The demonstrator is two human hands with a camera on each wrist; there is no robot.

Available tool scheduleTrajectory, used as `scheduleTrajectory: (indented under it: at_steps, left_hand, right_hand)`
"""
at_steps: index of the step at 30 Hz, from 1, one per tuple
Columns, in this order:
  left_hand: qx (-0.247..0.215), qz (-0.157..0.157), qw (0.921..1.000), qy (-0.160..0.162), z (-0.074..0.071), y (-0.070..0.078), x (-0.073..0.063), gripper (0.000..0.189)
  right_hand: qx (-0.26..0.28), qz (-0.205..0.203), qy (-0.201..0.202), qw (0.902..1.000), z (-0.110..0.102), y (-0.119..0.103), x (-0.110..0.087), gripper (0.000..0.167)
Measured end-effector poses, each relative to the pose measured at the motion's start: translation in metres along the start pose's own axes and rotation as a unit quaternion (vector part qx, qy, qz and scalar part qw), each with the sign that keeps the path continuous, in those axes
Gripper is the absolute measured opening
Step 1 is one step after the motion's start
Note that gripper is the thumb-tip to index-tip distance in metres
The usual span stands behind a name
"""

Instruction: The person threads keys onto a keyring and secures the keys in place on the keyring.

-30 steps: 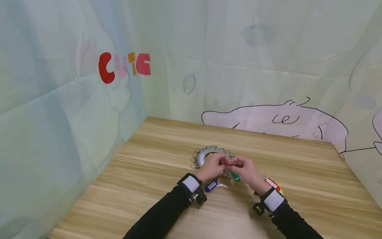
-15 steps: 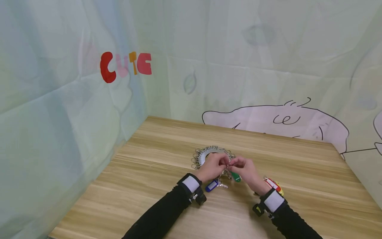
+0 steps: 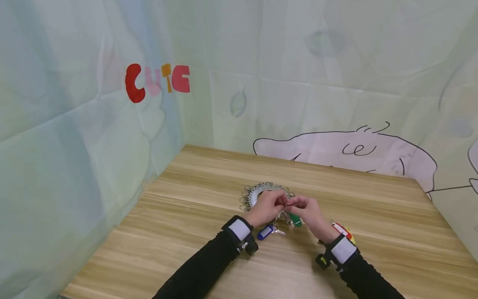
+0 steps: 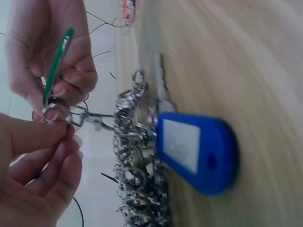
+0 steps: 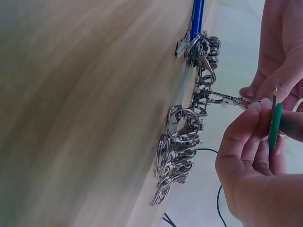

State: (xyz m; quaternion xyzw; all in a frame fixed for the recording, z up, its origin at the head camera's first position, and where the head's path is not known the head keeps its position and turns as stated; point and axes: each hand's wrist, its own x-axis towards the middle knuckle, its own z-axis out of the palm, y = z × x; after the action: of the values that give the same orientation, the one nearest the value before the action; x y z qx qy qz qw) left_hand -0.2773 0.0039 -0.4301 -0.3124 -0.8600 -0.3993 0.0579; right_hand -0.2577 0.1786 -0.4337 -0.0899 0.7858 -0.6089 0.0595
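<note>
My left hand (image 3: pixel 264 206) and right hand (image 3: pixel 308 212) meet fingertip to fingertip over the near right side of a ring-shaped holder (image 3: pixel 254 195) lined with metal clasps and rings. Both pinch a small metal split ring (image 4: pixel 56 112), which joins a swivel clasp (image 5: pixel 230 99) stretching up from the holder. A green key tag (image 5: pixel 275 126) stands by the right fingers, with a thin metal edge, perhaps a key, alongside it. The fingers hide part of the ring. A blue key tag (image 3: pixel 265 232) with a silver key (image 3: pixel 279 231) hangs at the holder's near edge, resting on the table.
Beside my right wrist, red and yellow key tags (image 3: pixel 342 232) lie on the wooden table (image 3: pixel 209 174), partly covered by the arm. Printed cloth walls (image 3: pixel 231 74) enclose the table at the left and back.
Both hands stay at nearly the same spot, fingertips still together on the split ring. The green key tag shifts very slightly; the blue tag and the holder look unmoved.
</note>
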Motion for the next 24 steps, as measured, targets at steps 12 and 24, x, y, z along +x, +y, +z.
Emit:
scheduleTrajectory:
  at_steps: [12,24]
  left_hand:
    - [-0.025,-0.011,0.9996,0.001,-0.0001,-0.0022,0.0003,0.019]
    - [-0.026,0.004,0.9997,0.001,0.0000,-0.0017,-0.0010,0.015]
  right_hand:
    - [-0.011,-0.006,-0.002,0.9999,0.0015,0.0009,-0.0007,0.025]
    - [-0.006,-0.004,0.002,1.0000,0.0010,-0.0013,-0.0016,0.024]
